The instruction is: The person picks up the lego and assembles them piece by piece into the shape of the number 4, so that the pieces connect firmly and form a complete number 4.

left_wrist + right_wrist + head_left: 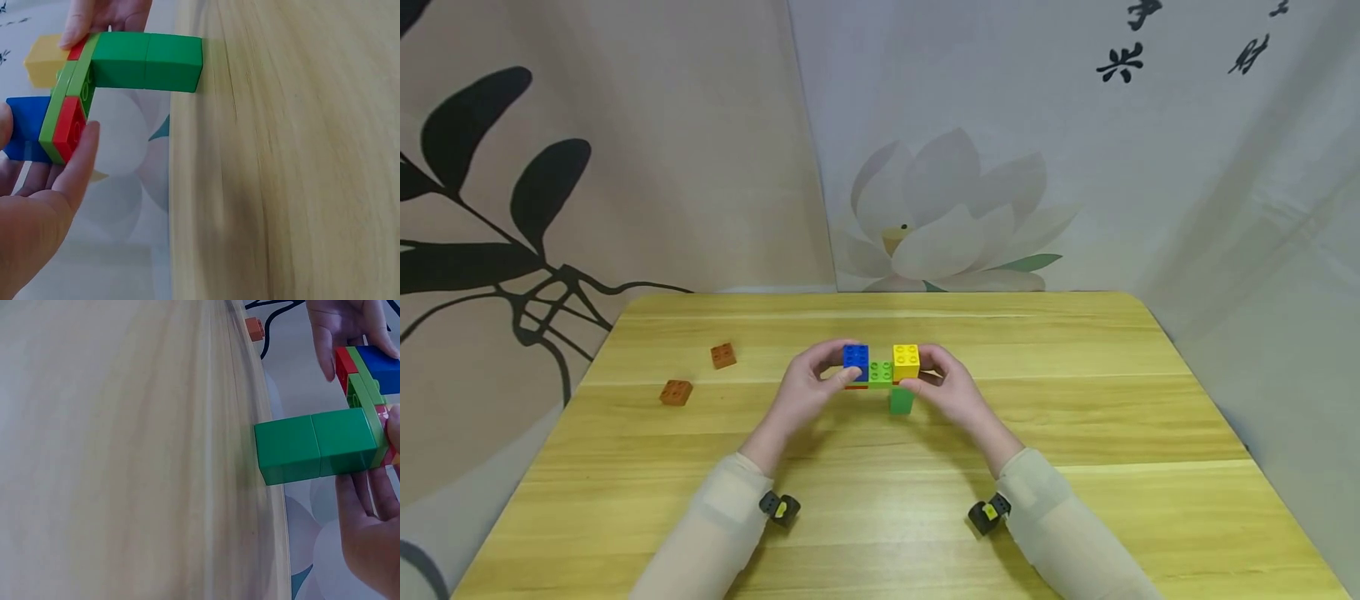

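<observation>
Both hands are on one assembly of toy building bricks over the table. My left hand (802,387) holds its left end, thumb and fingers about the blue brick (855,358). A red brick (70,128) sits below that end, beside a finger. At the other end my right hand (957,393) grips the yellow brick (906,361), its thumb close to a red piece (77,49) under it. Light green pieces (881,372) bridge the two ends. From below the right end, two stacked dark green bricks (315,447) reach down toward the tabletop.
Two loose orange-brown bricks lie on the left of the wooden table (1075,417), one brick (723,356) farther back than the other brick (676,392). Behind the table's far edge hangs a printed cloth (715,167). A small camera sits on each wrist.
</observation>
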The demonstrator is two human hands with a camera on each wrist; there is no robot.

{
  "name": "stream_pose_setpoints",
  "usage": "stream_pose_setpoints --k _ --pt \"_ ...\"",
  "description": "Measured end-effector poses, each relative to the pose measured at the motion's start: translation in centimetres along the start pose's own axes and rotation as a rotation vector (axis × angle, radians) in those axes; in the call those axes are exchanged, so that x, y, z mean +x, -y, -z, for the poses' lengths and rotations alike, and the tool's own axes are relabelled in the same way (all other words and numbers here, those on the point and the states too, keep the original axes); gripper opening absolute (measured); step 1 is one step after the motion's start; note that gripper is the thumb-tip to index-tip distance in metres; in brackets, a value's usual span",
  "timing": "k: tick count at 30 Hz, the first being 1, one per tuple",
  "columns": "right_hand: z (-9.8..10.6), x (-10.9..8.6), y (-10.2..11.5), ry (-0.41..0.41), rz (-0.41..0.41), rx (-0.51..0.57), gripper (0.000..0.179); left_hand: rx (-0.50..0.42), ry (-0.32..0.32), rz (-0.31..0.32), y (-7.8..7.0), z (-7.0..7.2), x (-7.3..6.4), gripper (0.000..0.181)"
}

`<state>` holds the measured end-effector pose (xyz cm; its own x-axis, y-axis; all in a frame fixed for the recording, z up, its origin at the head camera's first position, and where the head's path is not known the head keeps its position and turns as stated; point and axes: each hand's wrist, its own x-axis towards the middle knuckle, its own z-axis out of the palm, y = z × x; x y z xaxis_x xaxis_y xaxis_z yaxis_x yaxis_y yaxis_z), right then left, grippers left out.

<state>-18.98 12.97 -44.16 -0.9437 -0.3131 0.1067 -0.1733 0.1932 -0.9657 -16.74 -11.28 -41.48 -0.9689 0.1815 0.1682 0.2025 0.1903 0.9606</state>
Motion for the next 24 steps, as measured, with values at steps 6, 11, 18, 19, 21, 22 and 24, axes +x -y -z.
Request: stream_pose_setpoints --k 6,11,18,19,21,22,24 --pt "-0.2 0.0 0.1 0.001 0.008 0.007 0.041 0.007 0.003 -0.008 0.4 0.7 -0.2 0.042" --pt "-0.2 0.0 0.2 0.001 0.014 0.006 0.04 -0.01 0.001 -0.016 0.9 1.3 -0.4 0.041" --pt "-0.1 0.1 0.1 -0.002 0.002 0.007 0.04 -0.091 0.02 -0.036 2.0 2.3 -0.5 0.038" --pt "-0.1 0.1 0.0 -0.001 0.002 0.006 0.04 -0.098 0.022 -0.034 2.1 2.5 -0.6 0.038" --pt "-0.1 0.0 0.0 -0.002 0.001 0.002 0.04 -0.097 0.017 -0.022 2.4 3.0 -0.6 0.039" --pt "-0.1 0.0 0.0 -0.001 0.003 0.001 0.04 -0.094 0.014 -0.018 2.6 3.3 -0.6 0.04" --pt "-0.1 0.0 -0.1 0.0 0.005 0.001 0.04 -0.079 0.004 -0.014 2.9 3.8 -0.7 0.04"
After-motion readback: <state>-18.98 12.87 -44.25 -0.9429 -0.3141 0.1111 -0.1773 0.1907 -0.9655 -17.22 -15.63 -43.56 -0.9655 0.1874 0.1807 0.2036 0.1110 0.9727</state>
